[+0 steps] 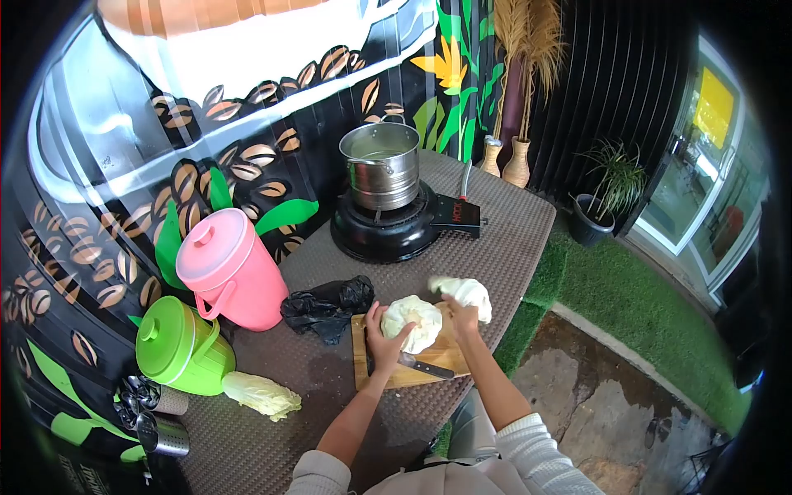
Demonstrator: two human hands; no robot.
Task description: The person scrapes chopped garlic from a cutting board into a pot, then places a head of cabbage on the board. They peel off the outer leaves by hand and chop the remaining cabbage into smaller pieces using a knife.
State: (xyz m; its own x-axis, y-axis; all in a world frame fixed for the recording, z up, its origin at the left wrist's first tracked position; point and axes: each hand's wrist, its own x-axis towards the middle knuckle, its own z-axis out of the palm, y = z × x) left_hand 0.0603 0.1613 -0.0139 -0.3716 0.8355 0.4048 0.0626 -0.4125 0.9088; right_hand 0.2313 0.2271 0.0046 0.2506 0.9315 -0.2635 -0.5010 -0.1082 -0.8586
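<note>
My left hand [385,337] curves round the left side of a pale round cabbage [412,324] that rests on the wooden cutting board [400,379]. A knife with a dark handle [434,370] lies on the board below the cabbage. To the right, my right hand [462,315] has hold of a second whitish piece of cabbage [470,295], slightly blurred, at the board's upper right corner. The fingertips of this hand are partly hidden. Just left of the board sits a crumpled black plastic bag [328,307] on the brown woven table [305,371].
A steel pot [381,169] stands on a black gas stove [386,235] at the back. Pink [235,272] and green [183,346] lidded jugs are on the left, with a napa cabbage [262,395] and metal utensil holders [162,433] nearby. The table's edge runs along the right.
</note>
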